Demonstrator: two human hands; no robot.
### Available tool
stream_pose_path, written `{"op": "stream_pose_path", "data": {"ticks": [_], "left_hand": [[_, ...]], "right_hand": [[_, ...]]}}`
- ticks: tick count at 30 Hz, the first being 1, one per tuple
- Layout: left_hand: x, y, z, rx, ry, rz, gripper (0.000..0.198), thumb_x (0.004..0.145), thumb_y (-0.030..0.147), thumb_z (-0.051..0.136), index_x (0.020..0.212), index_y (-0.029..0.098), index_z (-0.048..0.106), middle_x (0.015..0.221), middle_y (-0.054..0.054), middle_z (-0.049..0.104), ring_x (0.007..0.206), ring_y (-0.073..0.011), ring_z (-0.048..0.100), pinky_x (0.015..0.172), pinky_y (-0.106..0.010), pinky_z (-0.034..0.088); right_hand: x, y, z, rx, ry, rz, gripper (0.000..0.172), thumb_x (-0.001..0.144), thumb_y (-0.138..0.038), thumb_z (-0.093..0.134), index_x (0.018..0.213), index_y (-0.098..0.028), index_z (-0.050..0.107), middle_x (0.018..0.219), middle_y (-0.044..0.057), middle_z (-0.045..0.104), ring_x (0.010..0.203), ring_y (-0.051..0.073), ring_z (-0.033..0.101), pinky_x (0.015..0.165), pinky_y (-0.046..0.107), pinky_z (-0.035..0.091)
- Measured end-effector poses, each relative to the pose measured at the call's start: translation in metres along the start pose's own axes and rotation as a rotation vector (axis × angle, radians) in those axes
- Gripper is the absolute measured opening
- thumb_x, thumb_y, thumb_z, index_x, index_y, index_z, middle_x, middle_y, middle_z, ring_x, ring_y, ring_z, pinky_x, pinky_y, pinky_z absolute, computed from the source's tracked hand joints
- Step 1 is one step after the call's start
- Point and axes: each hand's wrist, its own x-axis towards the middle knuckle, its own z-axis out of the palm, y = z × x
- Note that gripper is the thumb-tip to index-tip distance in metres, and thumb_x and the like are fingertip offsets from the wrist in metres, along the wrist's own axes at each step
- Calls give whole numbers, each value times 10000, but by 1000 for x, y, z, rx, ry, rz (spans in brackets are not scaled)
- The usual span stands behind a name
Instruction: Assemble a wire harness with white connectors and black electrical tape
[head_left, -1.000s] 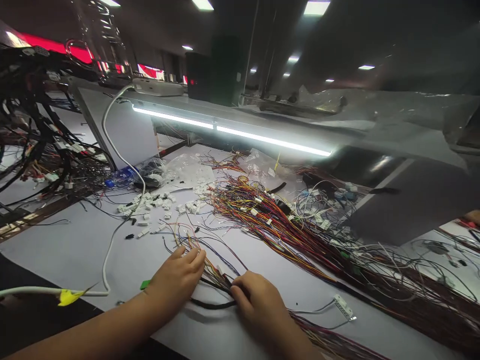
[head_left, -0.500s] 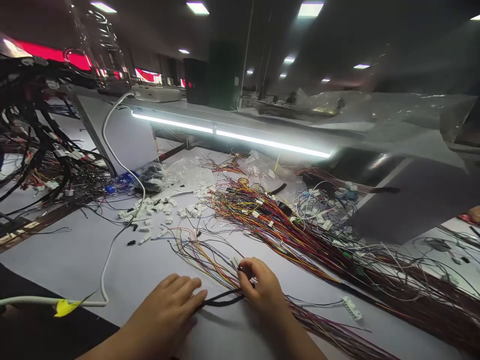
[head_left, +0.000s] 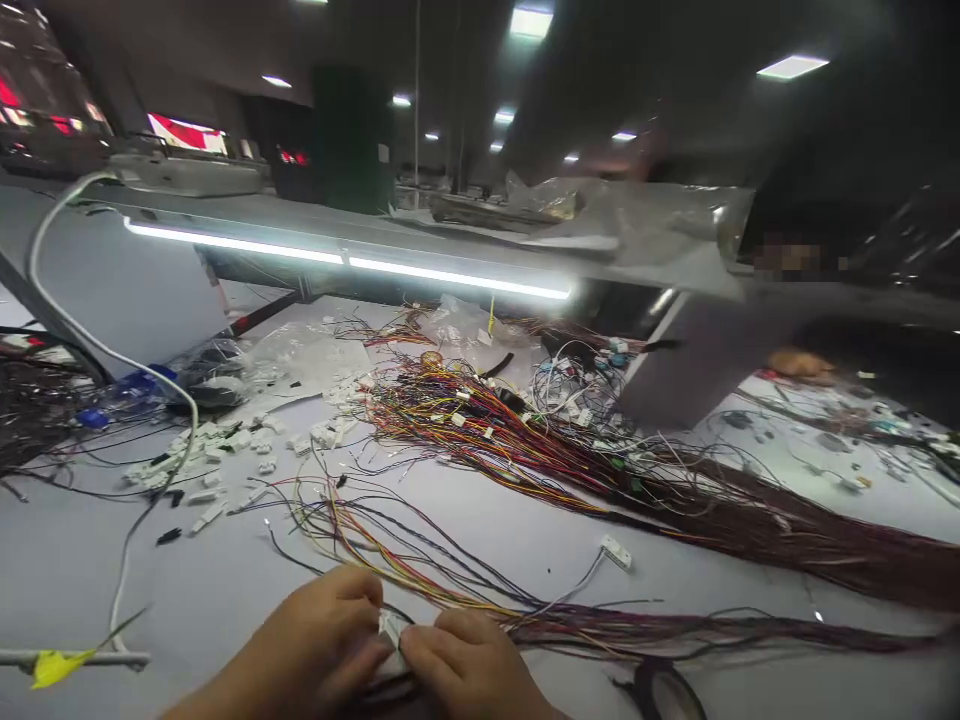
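My left hand [head_left: 315,645] and my right hand [head_left: 465,665] meet at the bottom middle of the view, fingers pinched together on a small white connector [head_left: 391,630]. A thin bundle of coloured wires [head_left: 420,570] runs from the connector out over the white table [head_left: 487,520]. The bundle's dark sheathed part [head_left: 660,690] loops off to the right of my right hand. A second white connector [head_left: 616,551] on a thin white lead lies further right, apart from both hands.
A large sheaf of red, orange and brown wires [head_left: 600,470] crosses the table diagonally. Loose white connectors [head_left: 225,450] lie scattered at left beside a white cable [head_left: 180,420]. A lit strip lamp [head_left: 345,260] hangs under a shelf. Another person's hand [head_left: 799,362] rests far right.
The view swung right and down. Both hands came together near the bottom edge; the right hand left the black sleeve and now pinches a white connector with the left.
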Motion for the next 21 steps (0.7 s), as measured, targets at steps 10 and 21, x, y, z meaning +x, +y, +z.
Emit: {"op": "stream_pose_path", "data": {"ticks": [10,21], "left_hand": [[47,-55,6,158,-60,166,458,897,400,491,1354,377,475,1553,-6,291,1412,-294,253,1139,-500,171],[33,-86,-7,395,265,-305,596,895,606,363,1396,294,449,1429,-97,486,1331,-289,384,1117,-521,101]], "right_hand": [[-25,5,7,-154,-113,-61,134,975,-333,462,974,-293,590,1300,-146,588,926,98,589,688,259,423],[-39,5,25,-151,33,-108,210,983,-278,435,975,-288,645,1197,-54,674,926,162,647,814,295,431]]}}
